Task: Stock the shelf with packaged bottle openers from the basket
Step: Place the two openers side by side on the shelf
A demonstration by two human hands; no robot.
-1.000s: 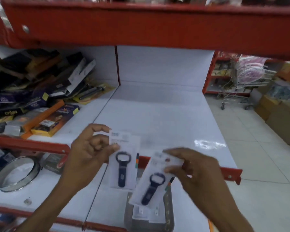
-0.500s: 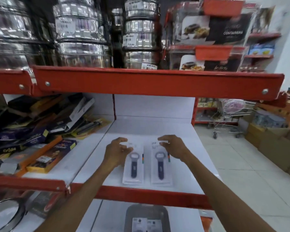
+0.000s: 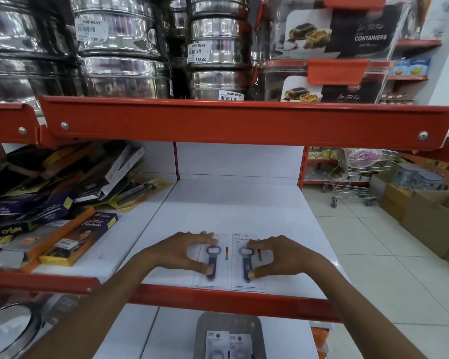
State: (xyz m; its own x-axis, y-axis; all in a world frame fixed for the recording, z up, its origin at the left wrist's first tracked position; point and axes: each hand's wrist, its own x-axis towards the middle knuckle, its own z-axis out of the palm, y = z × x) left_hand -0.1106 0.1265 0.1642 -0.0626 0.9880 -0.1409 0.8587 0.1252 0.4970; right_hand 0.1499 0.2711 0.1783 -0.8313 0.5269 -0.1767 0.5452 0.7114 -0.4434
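Two packaged bottle openers lie flat side by side near the front edge of the white shelf [image 3: 218,208]. My left hand [image 3: 176,253] rests on the left package [image 3: 214,277], thumb and fingers spanning its card. My right hand [image 3: 278,257] presses the right package [image 3: 244,283] the same way. Both openers have dark blue handles and metal heads. Below, on the lower shelf, a grey basket [image 3: 200,330] holds more packaged openers [image 3: 217,343].
Boxed kitchen goods [image 3: 62,203] pile on the shelf section to the left. Steel containers [image 3: 130,47] and plastic food containers [image 3: 329,58] stand on the red-edged shelf above. A shopping trolley [image 3: 355,182] and cardboard boxes [image 3: 425,216] stand in the aisle at right.
A second ago both hands held the packages in the air below the shelf. They have since laid them flat on the shelf, and now my hands sit lower on the cards, pressing them down.
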